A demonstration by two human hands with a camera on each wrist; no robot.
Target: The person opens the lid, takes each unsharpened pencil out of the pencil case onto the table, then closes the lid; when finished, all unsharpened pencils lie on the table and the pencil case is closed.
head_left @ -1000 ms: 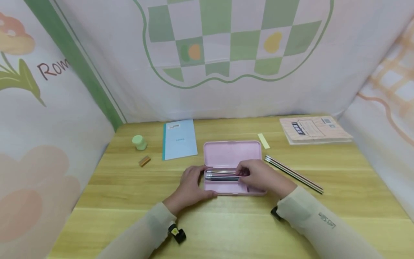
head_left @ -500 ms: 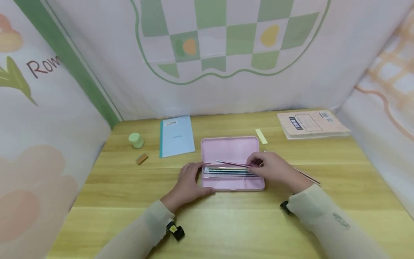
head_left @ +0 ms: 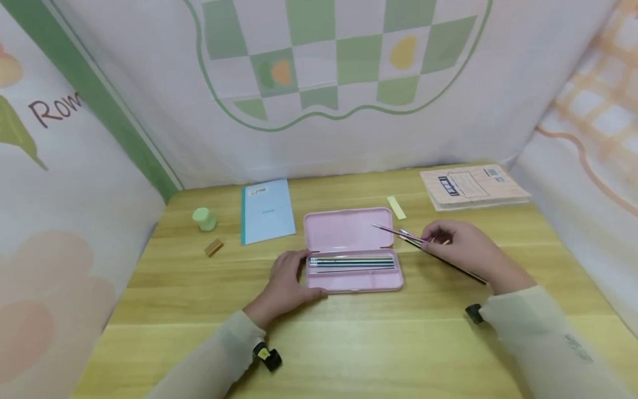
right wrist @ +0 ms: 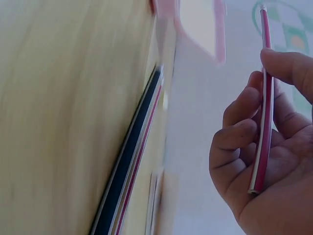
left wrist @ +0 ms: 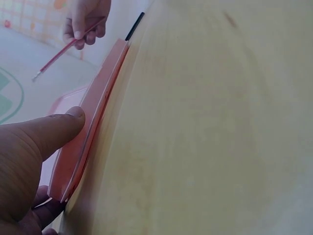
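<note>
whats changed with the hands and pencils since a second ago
The right hand, then reaching into the pink case, has lifted out a red-striped pencil and carried it right, toward the loose pencils. The left hand still holds the case's left end; the lid is still open.

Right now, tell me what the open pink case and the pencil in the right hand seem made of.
The pink case looks like smooth, slightly glossy plastic, from its moulded rounded corners, though painted metal is possible. The pencil, slim and striped, suggests glossy painted wood; its silvery end looks metallic.
</note>
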